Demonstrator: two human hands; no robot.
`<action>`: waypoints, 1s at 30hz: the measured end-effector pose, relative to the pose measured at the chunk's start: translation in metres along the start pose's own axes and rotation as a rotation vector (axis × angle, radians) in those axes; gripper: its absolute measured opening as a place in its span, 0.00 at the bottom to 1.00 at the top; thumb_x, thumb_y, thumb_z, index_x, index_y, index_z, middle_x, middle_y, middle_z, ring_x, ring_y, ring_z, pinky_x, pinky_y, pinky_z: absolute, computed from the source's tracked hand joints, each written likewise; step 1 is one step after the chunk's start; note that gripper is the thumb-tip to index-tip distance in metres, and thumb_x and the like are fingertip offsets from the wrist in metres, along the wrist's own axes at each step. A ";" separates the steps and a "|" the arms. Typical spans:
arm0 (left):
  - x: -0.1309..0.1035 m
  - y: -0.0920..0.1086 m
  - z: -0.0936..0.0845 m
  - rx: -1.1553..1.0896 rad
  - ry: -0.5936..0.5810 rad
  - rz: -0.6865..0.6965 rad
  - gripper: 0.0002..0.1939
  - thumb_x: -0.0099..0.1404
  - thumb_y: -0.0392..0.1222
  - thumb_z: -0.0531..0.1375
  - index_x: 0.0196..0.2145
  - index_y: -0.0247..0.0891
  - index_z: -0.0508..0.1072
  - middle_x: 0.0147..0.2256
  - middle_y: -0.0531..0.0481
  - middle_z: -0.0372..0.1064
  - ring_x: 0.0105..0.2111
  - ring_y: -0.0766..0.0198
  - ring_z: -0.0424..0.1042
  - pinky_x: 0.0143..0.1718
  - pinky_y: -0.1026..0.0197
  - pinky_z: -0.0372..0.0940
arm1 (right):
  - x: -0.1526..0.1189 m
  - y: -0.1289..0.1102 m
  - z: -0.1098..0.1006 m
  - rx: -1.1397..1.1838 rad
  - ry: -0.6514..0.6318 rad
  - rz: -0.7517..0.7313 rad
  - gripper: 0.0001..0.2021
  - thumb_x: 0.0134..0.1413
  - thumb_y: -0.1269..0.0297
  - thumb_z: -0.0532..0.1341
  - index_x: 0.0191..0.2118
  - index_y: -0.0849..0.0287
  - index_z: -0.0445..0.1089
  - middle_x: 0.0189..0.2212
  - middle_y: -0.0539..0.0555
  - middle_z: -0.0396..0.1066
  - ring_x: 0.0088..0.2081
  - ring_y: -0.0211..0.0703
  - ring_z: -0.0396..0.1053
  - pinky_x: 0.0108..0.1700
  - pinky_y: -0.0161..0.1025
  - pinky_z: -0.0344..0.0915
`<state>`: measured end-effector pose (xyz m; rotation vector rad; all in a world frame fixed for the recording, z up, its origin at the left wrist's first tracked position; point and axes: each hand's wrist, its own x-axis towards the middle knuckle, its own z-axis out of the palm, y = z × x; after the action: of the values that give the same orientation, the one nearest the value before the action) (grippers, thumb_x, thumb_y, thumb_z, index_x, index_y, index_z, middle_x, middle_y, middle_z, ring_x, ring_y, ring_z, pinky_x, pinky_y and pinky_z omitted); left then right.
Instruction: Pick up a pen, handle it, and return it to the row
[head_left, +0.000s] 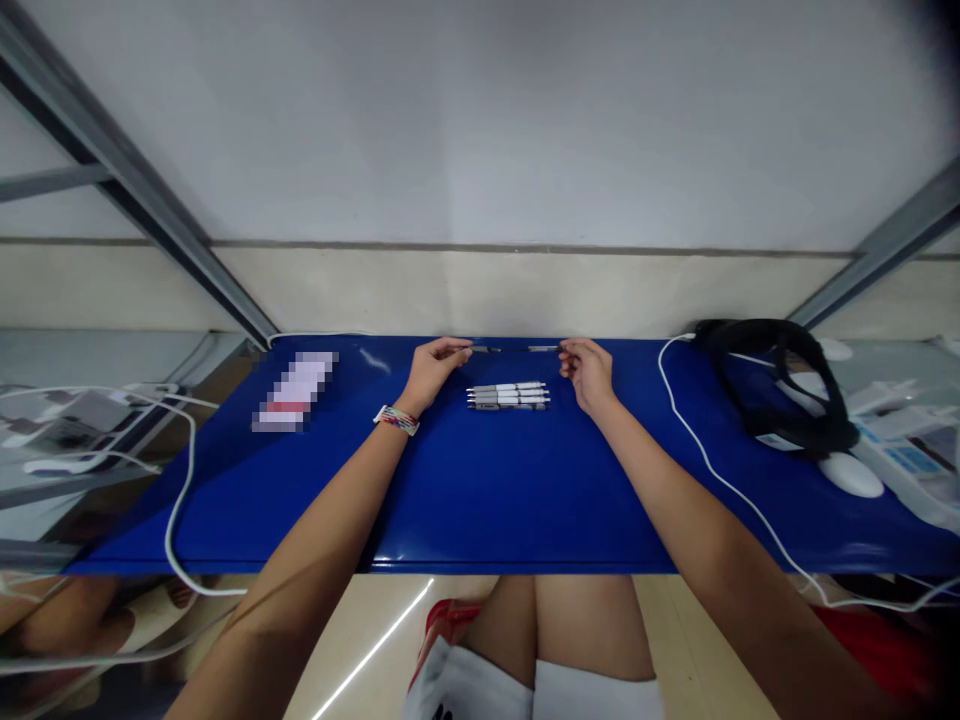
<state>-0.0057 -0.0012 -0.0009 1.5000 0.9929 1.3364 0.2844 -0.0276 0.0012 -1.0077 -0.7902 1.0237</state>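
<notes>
Two bare forearms (307, 560) reach in, cut off at the bottom edge. Left hand (435, 370), with one multicoloured woven bracelet (397, 419), pinches a slim dark pen-like left end (486, 349); right hand (589, 372) pinches a matching right end (543, 348), just beyond four slim grey, white and black pens (508, 396) on the glossy blue tabletop (517, 490). Whether those ends join, can't tell; one pale rectangle (296, 390) is pixelated.

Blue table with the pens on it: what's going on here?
A person's left hand and right hand pinch something slim and pen-like near the far edge of the blue table; whether it is one piece or two is unclear. Nearer the person, a small group of pens lies side by side.
</notes>
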 end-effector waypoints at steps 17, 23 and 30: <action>-0.004 0.008 0.007 0.192 -0.140 -0.001 0.17 0.67 0.55 0.69 0.31 0.39 0.84 0.31 0.45 0.81 0.33 0.59 0.77 0.42 0.56 0.70 | -0.005 -0.004 0.000 -0.243 -0.365 0.012 0.12 0.46 0.58 0.73 0.37 0.57 0.82 0.31 0.55 0.81 0.24 0.37 0.69 0.25 0.35 0.63; -0.004 0.009 0.007 0.293 -0.170 0.051 0.24 0.71 0.60 0.63 0.26 0.39 0.79 0.24 0.49 0.74 0.26 0.62 0.70 0.34 0.58 0.65 | -0.004 -0.003 -0.002 -0.239 -0.374 0.009 0.13 0.46 0.57 0.75 0.38 0.56 0.83 0.32 0.55 0.82 0.24 0.36 0.68 0.26 0.34 0.63; -0.004 0.010 0.010 0.124 -0.214 0.011 0.18 0.68 0.53 0.68 0.48 0.37 0.81 0.31 0.47 0.78 0.31 0.61 0.75 0.39 0.57 0.69 | -0.001 -0.001 -0.006 -0.192 -0.335 0.035 0.14 0.45 0.57 0.76 0.38 0.57 0.83 0.32 0.56 0.82 0.24 0.36 0.69 0.27 0.35 0.65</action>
<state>0.0041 -0.0094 0.0072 1.7047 0.9442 1.1112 0.2898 -0.0309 0.0000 -1.0276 -1.1667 1.1813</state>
